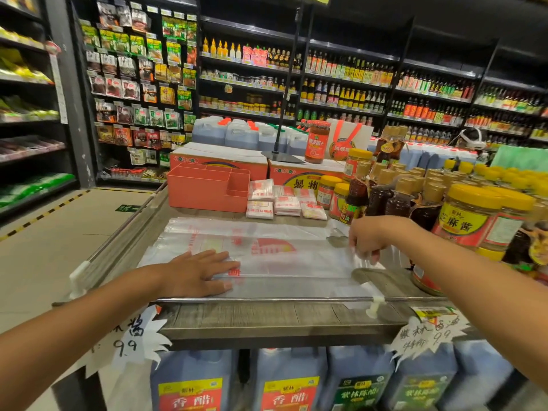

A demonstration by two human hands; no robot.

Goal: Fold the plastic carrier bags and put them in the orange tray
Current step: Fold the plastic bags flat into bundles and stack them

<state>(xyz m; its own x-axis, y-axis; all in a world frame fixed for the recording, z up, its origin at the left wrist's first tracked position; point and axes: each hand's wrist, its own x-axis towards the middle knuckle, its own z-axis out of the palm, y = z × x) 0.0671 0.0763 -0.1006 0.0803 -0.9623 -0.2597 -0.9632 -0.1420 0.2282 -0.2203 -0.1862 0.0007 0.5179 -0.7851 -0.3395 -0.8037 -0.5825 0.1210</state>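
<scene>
A clear plastic carrier bag [275, 256] with red print lies spread flat on the wooden shelf top. My left hand [198, 272] presses flat on its near left part, fingers straight. My right hand [369, 238] pinches the bag's right end, where the handles are, and lifts it slightly. The orange tray [204, 188], with inner dividers, stands behind the bag at the back left. Beside the tray lie several folded bags [281, 201] in small white and red squares.
Jars with yellow lids [474, 212] and dark bottles [385, 197] crowd the shelf's right side, close to my right arm. A metal rail [267, 299] runs along the front edge. Cardboard boxes [219, 158] stand behind the tray. Large jugs [192, 381] sit below.
</scene>
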